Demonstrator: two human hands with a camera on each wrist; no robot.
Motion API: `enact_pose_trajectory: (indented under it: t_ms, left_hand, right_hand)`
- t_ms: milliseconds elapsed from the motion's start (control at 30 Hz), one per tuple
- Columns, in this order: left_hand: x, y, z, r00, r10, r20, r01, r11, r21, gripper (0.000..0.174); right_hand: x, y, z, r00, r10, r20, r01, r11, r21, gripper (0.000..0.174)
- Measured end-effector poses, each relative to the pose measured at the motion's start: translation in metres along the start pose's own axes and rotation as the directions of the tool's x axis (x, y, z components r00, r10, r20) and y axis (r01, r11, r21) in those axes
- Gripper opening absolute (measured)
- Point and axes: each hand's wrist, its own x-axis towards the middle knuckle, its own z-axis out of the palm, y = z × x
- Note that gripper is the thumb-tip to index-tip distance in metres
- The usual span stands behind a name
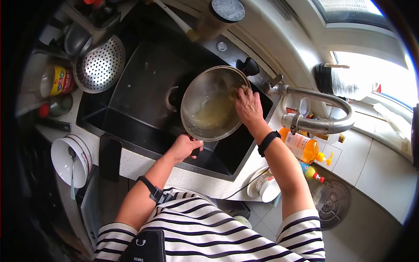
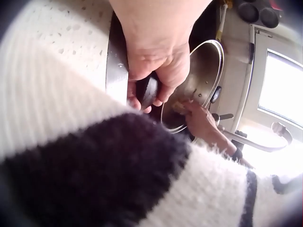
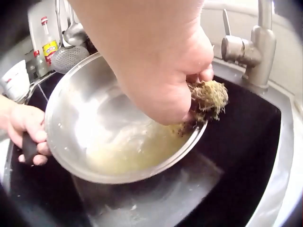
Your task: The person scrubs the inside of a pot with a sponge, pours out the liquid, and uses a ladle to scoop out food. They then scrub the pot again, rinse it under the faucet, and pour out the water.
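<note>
A stainless steel pan is held tilted over the black sink, with cloudy yellowish liquid pooled inside. My left hand grips the pan's black handle, fingers wrapped around it. At the far right of the rim, my right hand holds a frayed yellow-brown fibrous scrubber. In the right wrist view, the scrubber sits against the rim and sticks out past it; the palm and thumb hide part of it.
A curved metal faucet stands right of the sink, near an orange soap bottle. A perforated skimmer lies at the left edge. White bowls holding a spoon are on the left counter. A jar stands behind the sink.
</note>
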Motion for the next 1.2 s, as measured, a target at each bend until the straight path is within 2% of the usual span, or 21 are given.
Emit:
enact_pose_trajectory:
  t_ms: [67, 100, 133, 167, 200, 233, 300, 333, 433, 500, 533, 567, 600, 667, 767, 800, 867, 933, 1000, 1100, 1200]
  left_hand:
    - [0.001, -0.001, 0.001, 1.0, 0.012, -0.002, -0.012, 1.0, 0.009, 0.01]
    - [0.003, -0.002, 0.001, 1.0, 0.027, -0.008, -0.027, 0.999, 0.02, 0.01]
    - [0.002, -0.003, 0.001, 0.999, 0.035, -0.016, -0.035, 0.999, 0.028, 0.01]
    - [0.002, -0.006, 0.0, 1.0, 0.019, -0.013, -0.019, 1.0, 0.025, 0.011]
    - [0.003, -0.006, -0.002, 1.0, 0.002, -0.007, -0.002, 1.0, 0.027, 0.012]
    - [0.004, -0.005, -0.002, 1.0, -0.008, -0.001, 0.008, 1.0, 0.029, 0.014]
    - [0.003, -0.004, -0.001, 1.0, 0.017, 0.016, -0.018, 0.998, 0.054, 0.015]
    - [0.003, -0.002, -0.001, 0.999, 0.031, 0.025, -0.033, 0.997, 0.067, 0.016]
    - [0.0, -0.001, -0.001, 0.999, 0.038, 0.025, -0.04, 0.996, 0.075, 0.014]
    - [0.006, -0.007, -0.002, 1.0, 0.028, 0.003, -0.028, 0.999, 0.044, 0.013]
    - [0.006, -0.011, -0.002, 1.0, 0.019, -0.006, -0.019, 0.999, 0.029, 0.013]
    - [0.006, -0.008, -0.002, 1.0, 0.009, -0.005, -0.009, 0.999, 0.044, 0.013]
    - [0.005, -0.006, -0.002, 1.0, 0.002, -0.007, -0.001, 0.999, 0.055, 0.013]
    - [0.004, -0.007, -0.002, 1.0, -0.012, -0.001, 0.012, 0.998, 0.058, 0.013]
    - [0.006, -0.01, -0.004, 1.0, -0.016, 0.019, 0.015, 0.999, 0.043, 0.012]
    - [0.006, -0.01, -0.003, 1.0, -0.015, 0.025, 0.014, 0.999, 0.033, 0.012]
    - [0.005, -0.007, -0.002, 0.999, -0.021, 0.042, 0.02, 1.0, 0.02, 0.012]
    - [0.003, -0.006, 0.0, 0.998, -0.034, 0.058, 0.033, 0.999, 0.006, 0.011]
    - [0.006, -0.01, -0.003, 0.997, -0.008, 0.074, 0.008, 1.0, 0.006, 0.012]
    - [0.004, -0.008, -0.002, 0.999, 0.004, 0.049, -0.005, 1.0, 0.02, 0.015]
    - [0.001, -0.005, -0.001, 0.999, -0.005, 0.054, 0.004, 1.0, 0.021, 0.012]
  right_hand:
    - [-0.022, -0.018, 0.019, 0.999, 0.034, 0.015, -0.034, 0.999, -0.038, 0.022]
    - [-0.032, -0.034, 0.016, 0.972, 0.057, 0.229, -0.084, 0.99, 0.11, 0.022]
    - [-0.03, -0.048, 0.009, 0.87, 0.004, 0.493, -0.195, 0.921, 0.337, 0.022]
    - [-0.03, -0.064, 0.007, 0.822, -0.074, 0.564, -0.229, 0.865, 0.447, 0.024]
    - [-0.022, -0.075, -0.018, 0.776, -0.103, 0.622, -0.349, 0.752, 0.56, 0.027]
    - [-0.018, -0.082, -0.021, 0.794, -0.122, 0.595, -0.39, 0.649, 0.653, 0.028]
    - [-0.016, -0.102, -0.023, 0.767, -0.136, 0.628, -0.632, 0.01, 0.775, 0.028]
    - [-0.015, -0.107, -0.025, 0.757, -0.153, 0.635, -0.645, -0.331, 0.689, 0.029]
    - [-0.012, -0.11, -0.04, 0.847, -0.092, 0.523, -0.507, 0.152, 0.848, 0.03]
    - [-0.015, -0.079, -0.038, 0.808, -0.165, 0.566, -0.325, 0.675, 0.662, 0.028]
    - [-0.021, -0.069, -0.009, 0.748, -0.086, 0.658, -0.305, 0.836, 0.457, 0.025]
    - [-0.026, -0.054, 0.005, 0.849, 0.008, 0.529, -0.253, 0.884, 0.392, 0.025]
    - [-0.023, -0.044, 0.007, 0.893, 0.076, 0.444, -0.246, 0.908, 0.339, 0.025]
    - [-0.018, -0.04, 0.014, 0.914, 0.169, 0.369, -0.298, 0.897, 0.326, 0.027]
    - [-0.017, -0.051, 0.011, 0.881, 0.232, 0.413, -0.441, 0.719, 0.537, 0.023]
    - [-0.017, -0.055, 0.01, 0.86, 0.193, 0.472, -0.465, 0.676, 0.571, 0.028]
    - [-0.01, -0.065, -0.001, 0.757, 0.072, 0.65, -0.499, 0.705, 0.504, 0.033]
    - [-0.006, -0.08, -0.009, 0.788, -0.141, 0.599, -0.373, 0.664, 0.648, 0.036]
    - [0.006, -0.098, -0.016, 0.862, -0.179, 0.474, -0.337, 0.495, 0.801, 0.037]
    - [0.015, -0.12, -0.006, 0.87, -0.113, 0.481, -0.42, 0.342, 0.841, 0.038]
    - [0.004, -0.097, -0.015, 0.799, -0.181, 0.573, -0.386, 0.577, 0.72, 0.032]
